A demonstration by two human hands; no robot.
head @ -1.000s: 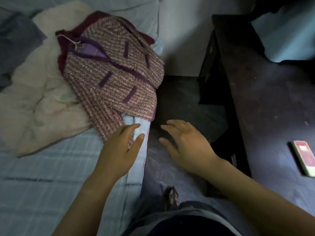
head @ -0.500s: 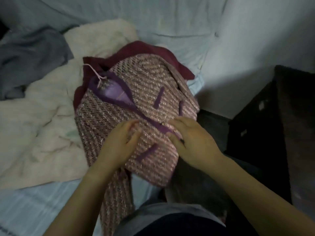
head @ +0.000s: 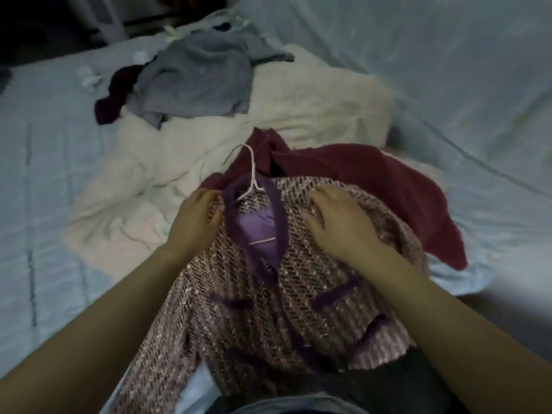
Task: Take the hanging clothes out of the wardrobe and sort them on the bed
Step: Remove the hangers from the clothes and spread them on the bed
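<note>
Pale bed, jacket on hanger. Left hand fingers pinching collar, right hand flat, released. Hook could snag maroon garment.

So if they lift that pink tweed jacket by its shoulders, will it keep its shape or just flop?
Probably flop. The tweed jacket already drapes in folds over the bed edge, so the sleeves should dangle. The hanger still inside may hold the shoulders somewhat. The thick weave suggests it is fairly heavy for a garment.
</note>
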